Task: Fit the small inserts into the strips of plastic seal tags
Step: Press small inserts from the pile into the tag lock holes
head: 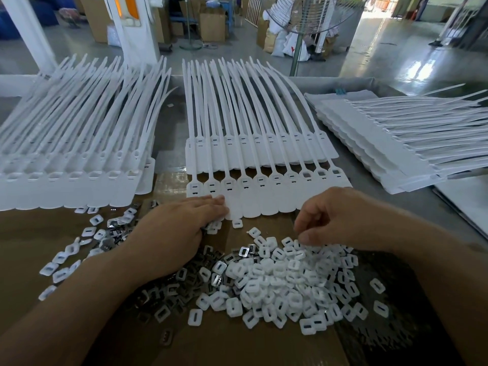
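Hanging over inserts [277, 273], right hand [340, 217] perhaps pinching one

The left hand [179, 231] is laid palm down, its fingers [208, 200] held straight and close together, pointed forward and toward the right hand [343, 220]. The bare left forearm [79, 299] is seen running back from that hand, angled outward. The right hand is held palm down, its fingers curled downward, with thumb [307, 237] and forefinger [299, 225] tips set close together; whether anything is pinched between them cannot be told. The bare right forearm [435, 273] is likewise angled back and outward. The two hands are set apart, roughly level with each other.
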### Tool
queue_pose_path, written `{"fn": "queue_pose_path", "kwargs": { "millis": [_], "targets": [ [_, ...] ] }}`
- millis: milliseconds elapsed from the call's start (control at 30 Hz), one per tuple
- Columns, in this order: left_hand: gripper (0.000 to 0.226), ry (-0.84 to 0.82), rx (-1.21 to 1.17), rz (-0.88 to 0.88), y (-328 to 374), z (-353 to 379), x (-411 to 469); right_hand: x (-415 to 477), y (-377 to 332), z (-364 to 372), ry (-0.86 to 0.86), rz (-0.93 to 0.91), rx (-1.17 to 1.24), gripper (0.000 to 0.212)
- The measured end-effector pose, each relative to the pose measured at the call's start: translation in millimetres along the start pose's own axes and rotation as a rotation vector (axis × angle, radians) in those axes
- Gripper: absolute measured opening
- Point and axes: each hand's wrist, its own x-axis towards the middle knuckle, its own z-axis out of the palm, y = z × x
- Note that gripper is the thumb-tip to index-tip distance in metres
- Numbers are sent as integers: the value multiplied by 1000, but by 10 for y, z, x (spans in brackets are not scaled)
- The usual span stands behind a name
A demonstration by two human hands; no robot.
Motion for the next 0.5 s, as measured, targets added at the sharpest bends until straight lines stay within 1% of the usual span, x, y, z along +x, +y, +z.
{"fn": "queue_pose_path", "kwargs": {
  "millis": [200,333,433,500],
  "targets": [
    [62,-12,19,-2,-10,3,14,10,-36,50,-50,24,-26,15],
    [62,-3,22,4,-18,7,24,3,-42,43,-68,34,-31,14],
    [62,2,18,2,-16,10,28,-3,-33,21,-30,14,-3,13],
    [62,3,13,7,-23,14,18,2,-22,-12,18,4,72,11]
  ]
}}
